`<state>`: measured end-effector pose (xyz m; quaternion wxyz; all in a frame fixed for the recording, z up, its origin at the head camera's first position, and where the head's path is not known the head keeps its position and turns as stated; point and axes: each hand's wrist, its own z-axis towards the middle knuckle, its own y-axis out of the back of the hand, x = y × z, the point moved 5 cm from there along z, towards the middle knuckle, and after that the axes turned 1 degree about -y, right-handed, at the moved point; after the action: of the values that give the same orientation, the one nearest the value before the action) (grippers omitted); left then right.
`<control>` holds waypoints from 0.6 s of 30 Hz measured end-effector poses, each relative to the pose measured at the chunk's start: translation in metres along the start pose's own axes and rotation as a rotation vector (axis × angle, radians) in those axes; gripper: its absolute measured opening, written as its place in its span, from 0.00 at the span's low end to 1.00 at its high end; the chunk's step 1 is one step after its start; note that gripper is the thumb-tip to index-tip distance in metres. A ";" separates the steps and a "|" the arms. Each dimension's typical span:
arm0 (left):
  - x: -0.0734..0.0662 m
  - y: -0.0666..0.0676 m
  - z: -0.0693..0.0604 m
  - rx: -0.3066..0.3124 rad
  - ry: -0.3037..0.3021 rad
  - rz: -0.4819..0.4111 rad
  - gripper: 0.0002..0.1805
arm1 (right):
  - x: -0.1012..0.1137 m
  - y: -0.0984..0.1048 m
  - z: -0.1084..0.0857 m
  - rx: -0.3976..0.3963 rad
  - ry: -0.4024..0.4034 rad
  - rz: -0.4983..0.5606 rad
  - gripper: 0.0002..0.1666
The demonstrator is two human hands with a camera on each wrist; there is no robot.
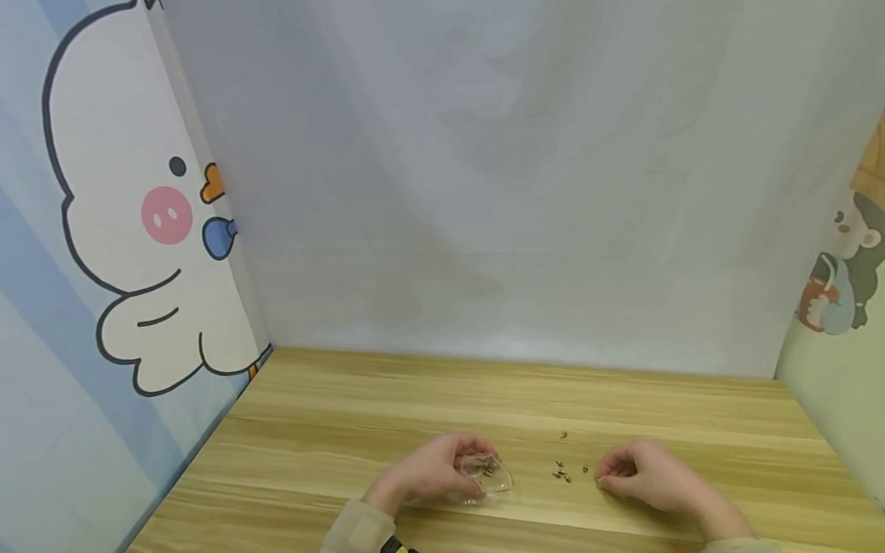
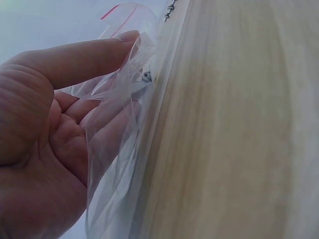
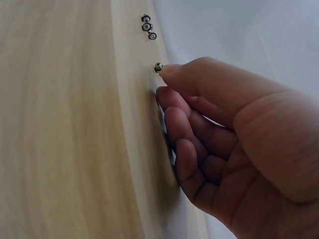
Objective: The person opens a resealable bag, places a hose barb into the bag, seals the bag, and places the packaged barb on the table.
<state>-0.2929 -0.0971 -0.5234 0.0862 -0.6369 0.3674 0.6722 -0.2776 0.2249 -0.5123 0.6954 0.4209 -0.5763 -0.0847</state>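
Note:
My left hand [image 1: 440, 468] holds a clear plastic zip bag [image 1: 503, 482] with its mouth towards the right. The bag's red seal line shows in the left wrist view, and several small metal screws [image 1: 487, 469] lie inside. My right hand [image 1: 646, 475] rests low over the table, its fingers loosely curled and the thumb tip near the index fingertip. One loose screw [image 1: 585, 469] lies just left of those fingertips. In the right wrist view that screw [image 3: 158, 67] appears right by the thumb tip; whether they touch is unclear. Between the hands lies a small cluster of screws [image 1: 561, 475].
Another single screw [image 1: 563, 435] lies farther back on the wood-grain table [image 1: 376, 390]. A pale grey sheet [image 1: 522, 189] hangs behind the table. Printed cartoon panels [image 1: 119, 151] stand at the left and right sides.

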 end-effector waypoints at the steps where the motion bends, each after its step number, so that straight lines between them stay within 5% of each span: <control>1: 0.000 0.000 0.000 0.000 0.000 0.001 0.29 | 0.000 0.000 0.000 0.000 0.000 0.002 0.05; 18: -0.001 0.000 0.000 -0.003 0.002 0.012 0.29 | 0.004 -0.001 0.001 0.007 -0.013 0.023 0.05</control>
<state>-0.2925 -0.0966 -0.5228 0.0810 -0.6357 0.3703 0.6725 -0.2766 0.2215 -0.5105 0.6910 0.4160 -0.5860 -0.0774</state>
